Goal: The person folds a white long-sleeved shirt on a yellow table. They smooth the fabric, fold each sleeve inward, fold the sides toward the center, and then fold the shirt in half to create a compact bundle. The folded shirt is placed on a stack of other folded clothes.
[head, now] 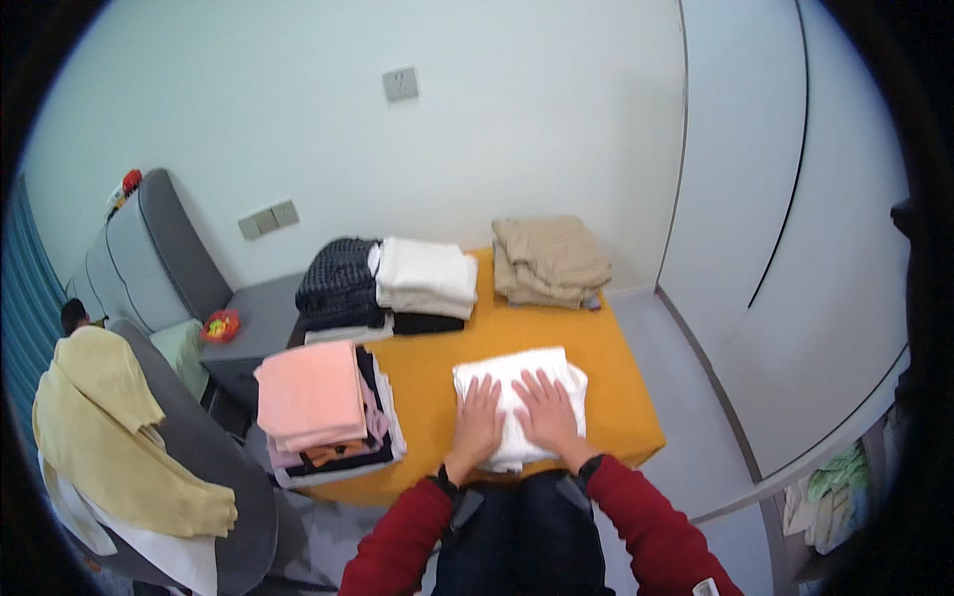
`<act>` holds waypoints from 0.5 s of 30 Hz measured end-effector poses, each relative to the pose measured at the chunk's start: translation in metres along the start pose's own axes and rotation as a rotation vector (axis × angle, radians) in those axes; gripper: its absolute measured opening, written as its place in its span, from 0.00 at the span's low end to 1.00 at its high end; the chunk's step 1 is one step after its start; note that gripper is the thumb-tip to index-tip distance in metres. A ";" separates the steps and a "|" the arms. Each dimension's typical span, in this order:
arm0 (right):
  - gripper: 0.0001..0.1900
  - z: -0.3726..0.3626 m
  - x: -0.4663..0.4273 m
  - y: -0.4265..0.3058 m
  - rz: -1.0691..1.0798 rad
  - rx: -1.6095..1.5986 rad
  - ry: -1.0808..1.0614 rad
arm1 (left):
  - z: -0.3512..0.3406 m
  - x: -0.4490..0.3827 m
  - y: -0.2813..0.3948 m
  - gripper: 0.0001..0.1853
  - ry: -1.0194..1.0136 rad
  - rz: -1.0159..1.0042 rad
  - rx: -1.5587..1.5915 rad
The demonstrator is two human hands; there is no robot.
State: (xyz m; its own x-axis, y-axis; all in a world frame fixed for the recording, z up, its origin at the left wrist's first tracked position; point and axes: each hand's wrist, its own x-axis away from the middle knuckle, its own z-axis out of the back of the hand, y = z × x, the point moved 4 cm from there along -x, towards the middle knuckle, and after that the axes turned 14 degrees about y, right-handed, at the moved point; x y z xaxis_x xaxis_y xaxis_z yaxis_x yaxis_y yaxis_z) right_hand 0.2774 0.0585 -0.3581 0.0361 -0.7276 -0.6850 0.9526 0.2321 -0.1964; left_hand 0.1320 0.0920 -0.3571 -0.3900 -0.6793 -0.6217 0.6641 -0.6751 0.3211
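Observation:
A folded white garment [551, 362] lies near the front edge of a table with a mustard-yellow cover [421, 387]. Both palms rest flat on the cloth, side by side: my left hand [479, 423] on its left part, my right hand [550, 417] on its right part. The fingers of each are spread and grip nothing. Left of them stands a stack of folded clothes with a pink one [309, 391] on top. Farther back are a pile with a white knitted garment [425, 270], a dark checked garment [339, 279] beside it, and a beige folded pile [551, 257].
At the left, a grey chair [257, 514] carries a yellow sweater [112, 425]. Behind it are a grey nightstand [272, 305] with a red basket [221, 326] and a grey headboard [179, 246]. A large pale cabinet door [745, 171] borders the right side.

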 end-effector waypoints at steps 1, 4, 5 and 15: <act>0.24 -0.001 0.007 0.002 -0.009 -0.027 -0.028 | 0.000 0.003 -0.004 0.29 0.019 0.052 0.092; 0.22 -0.001 0.007 0.016 -0.110 -0.234 -0.012 | 0.000 0.004 -0.007 0.28 -0.018 0.076 0.128; 0.22 0.000 0.009 0.019 -0.160 -0.308 -0.019 | 0.001 0.005 -0.006 0.28 -0.014 0.086 0.131; 0.13 0.031 0.024 0.009 -0.103 -0.187 0.186 | 0.009 0.019 0.002 0.28 0.001 0.090 0.057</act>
State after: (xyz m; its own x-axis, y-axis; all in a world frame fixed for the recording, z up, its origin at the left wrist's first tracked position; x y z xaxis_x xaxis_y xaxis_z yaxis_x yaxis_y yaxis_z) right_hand 0.2958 0.0229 -0.3547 -0.1302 -0.6267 -0.7683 0.8758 0.2906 -0.3854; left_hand 0.1202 0.0758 -0.3618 -0.3297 -0.7376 -0.5893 0.6589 -0.6268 0.4159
